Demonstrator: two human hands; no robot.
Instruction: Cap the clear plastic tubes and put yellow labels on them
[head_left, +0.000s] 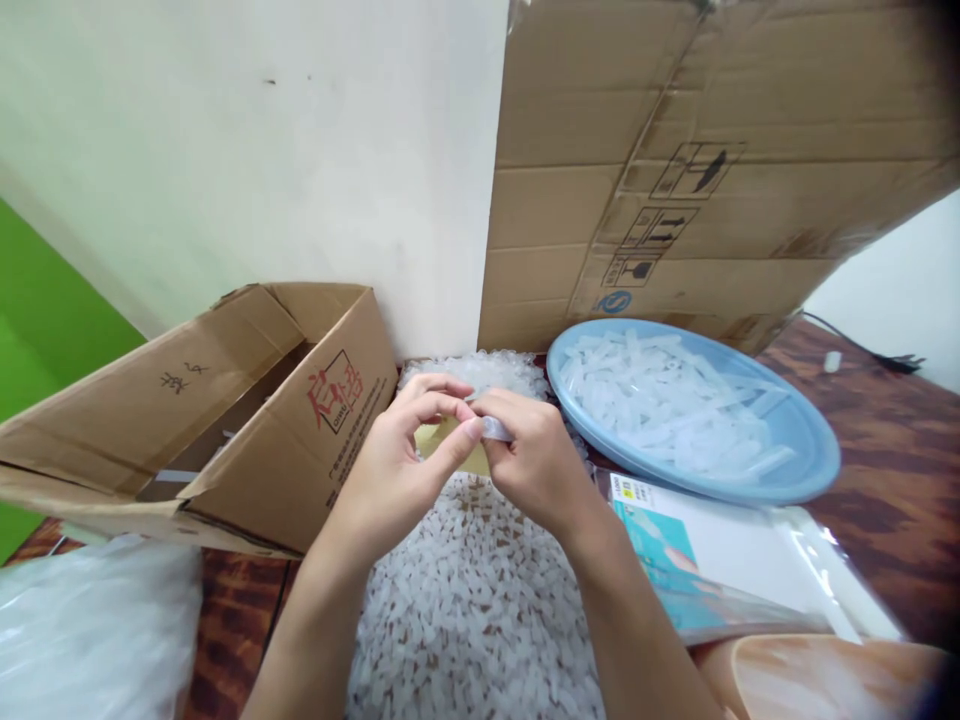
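Observation:
My left hand and my right hand meet at the middle of the view. Between them is a small translucent white piece, pinched in my right hand, with my left thumb and fingertips at its end. Something pale yellow shows behind and below the fingers; its shape is partly hidden. Under both hands spreads a large heap of small translucent white pieces.
An open cardboard box stands at left, a plastic bag below it. At right are a blue basin of translucent strips, a flat package and an orange container. A big carton stands behind.

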